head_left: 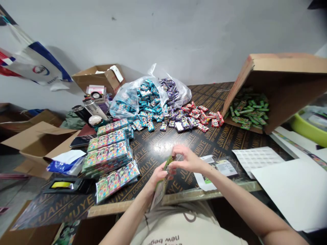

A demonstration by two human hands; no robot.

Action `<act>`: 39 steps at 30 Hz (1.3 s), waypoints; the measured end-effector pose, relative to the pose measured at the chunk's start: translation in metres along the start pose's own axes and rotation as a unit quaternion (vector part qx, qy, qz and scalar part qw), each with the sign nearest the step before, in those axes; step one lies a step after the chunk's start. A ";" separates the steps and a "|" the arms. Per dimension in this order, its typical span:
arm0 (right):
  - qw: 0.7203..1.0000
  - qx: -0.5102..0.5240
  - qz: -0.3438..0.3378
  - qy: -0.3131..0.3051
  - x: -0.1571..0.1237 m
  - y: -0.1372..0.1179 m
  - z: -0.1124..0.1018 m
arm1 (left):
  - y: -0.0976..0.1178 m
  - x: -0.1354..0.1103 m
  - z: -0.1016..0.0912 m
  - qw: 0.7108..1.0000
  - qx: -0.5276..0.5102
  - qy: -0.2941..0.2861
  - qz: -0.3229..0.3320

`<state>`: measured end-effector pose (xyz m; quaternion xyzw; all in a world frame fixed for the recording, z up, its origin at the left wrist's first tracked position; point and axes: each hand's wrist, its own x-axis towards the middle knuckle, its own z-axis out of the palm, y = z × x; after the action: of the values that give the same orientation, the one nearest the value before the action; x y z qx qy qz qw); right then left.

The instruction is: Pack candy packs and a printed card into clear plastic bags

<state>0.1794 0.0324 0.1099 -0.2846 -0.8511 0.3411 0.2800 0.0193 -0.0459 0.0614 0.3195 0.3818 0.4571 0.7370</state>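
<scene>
My left hand (158, 175) is closed around a flat green-and-white printed packet (159, 192), which stands nearly edge-on to me in front of my body. At its top edge the fingers of my right hand (184, 158) are bent in a pinch and touch it. Whether they hold anything small there is hidden. Under my right forearm lie white printed sheets (227, 168) with green patches. Left of my hands, bundles of colourful wrapped packs (107, 153) are stacked, and one more bundle (117, 178) lies in front.
Small blue boxes (148, 95), purple boxes (170, 90) and red boxes (201, 114) spill from clear bags. Green ones (250, 110) lie in a tipped carton (286, 64). A tape dispenser (68, 185), flasks (93, 107), a sticker sheet (260, 158) and white paper (288, 190) surround the work area.
</scene>
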 end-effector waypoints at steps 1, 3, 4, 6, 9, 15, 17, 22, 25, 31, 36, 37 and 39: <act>0.999 -0.015 -0.014 -0.036 0.000 0.001 -0.002 | 0.002 0.001 -0.001 1.000 0.021 -0.007 0.008; 0.996 -0.037 -0.017 -0.080 0.000 0.004 -0.005 | 0.008 0.001 -0.002 0.998 0.053 -0.019 0.014; 0.995 -0.038 -0.011 -0.092 0.000 0.007 -0.006 | 0.011 0.000 -0.002 0.998 0.065 -0.020 0.015; 0.995 -0.010 0.008 -0.099 0.000 0.013 -0.006 | 0.016 -0.002 -0.001 0.996 0.080 -0.014 0.020; 0.997 0.054 0.025 -0.042 0.000 0.018 0.000 | 0.022 -0.004 -0.001 0.996 0.082 0.003 0.024; 0.995 0.059 0.021 -0.076 0.001 0.012 0.010 | 0.021 -0.007 -0.011 0.996 0.081 -0.013 -0.025; 0.978 0.151 0.026 -0.145 0.002 0.011 0.009 | 0.019 -0.010 -0.012 0.995 0.097 -0.016 -0.012; 0.931 0.277 0.054 -0.231 0.006 0.017 0.009 | 0.013 -0.018 -0.011 0.992 0.121 -0.012 -0.037; 0.962 0.253 0.085 -0.065 0.005 0.026 0.013 | 0.013 -0.019 -0.015 0.995 0.076 0.042 -0.042; 0.925 0.326 0.182 0.067 -0.002 0.032 0.041 | 0.015 -0.018 -0.020 0.990 0.089 0.114 -0.005; 0.925 0.322 0.193 0.062 0.006 0.025 0.049 | 0.017 -0.013 -0.019 0.942 0.310 0.109 0.072; 0.920 0.334 0.197 0.065 0.008 0.025 0.048 | 0.018 -0.012 -0.021 0.935 0.324 0.120 0.075; 0.891 0.399 0.215 0.037 0.008 0.026 0.048 | 0.020 -0.006 -0.026 0.933 0.315 0.152 0.088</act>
<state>0.1497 0.0337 0.0637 -0.3373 -0.5501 0.6931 0.3213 -0.0136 -0.0405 0.0664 0.4937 0.5842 0.4196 0.4888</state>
